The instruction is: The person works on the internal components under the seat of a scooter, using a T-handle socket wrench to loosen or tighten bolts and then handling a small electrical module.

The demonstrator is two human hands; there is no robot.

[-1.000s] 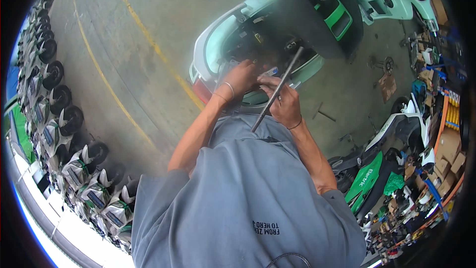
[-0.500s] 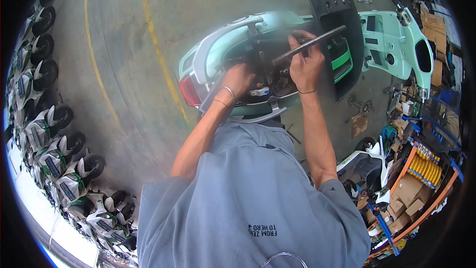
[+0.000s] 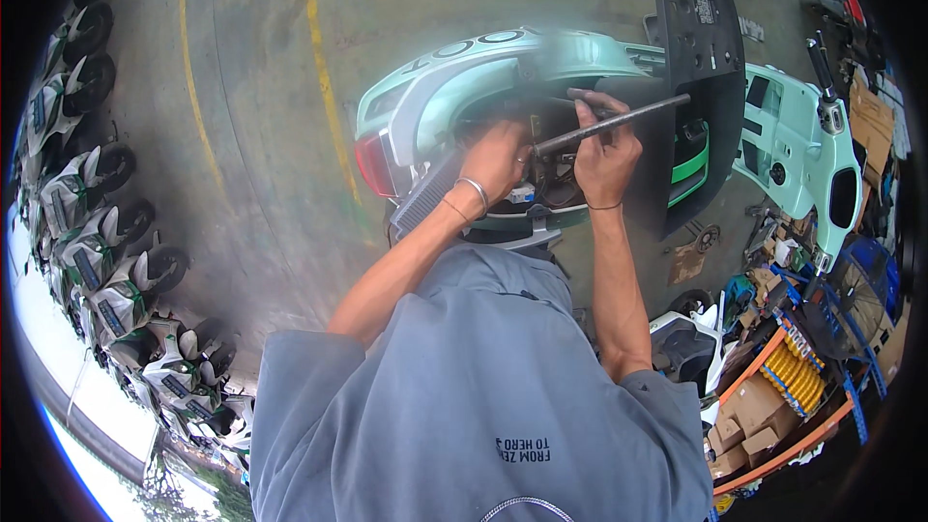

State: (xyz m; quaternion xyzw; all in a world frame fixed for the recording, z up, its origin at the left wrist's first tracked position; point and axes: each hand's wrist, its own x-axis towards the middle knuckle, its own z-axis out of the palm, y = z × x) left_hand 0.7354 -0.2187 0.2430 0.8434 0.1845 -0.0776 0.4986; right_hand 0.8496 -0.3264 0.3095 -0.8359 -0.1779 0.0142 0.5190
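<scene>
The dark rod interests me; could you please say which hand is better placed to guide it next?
Likely the right hand: it holds the dark rod, whereas the left hand is at the open scooter body, near the rod's left end.

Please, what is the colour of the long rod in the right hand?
The long rod is dull dark grey; it shows best in the head view.
</scene>
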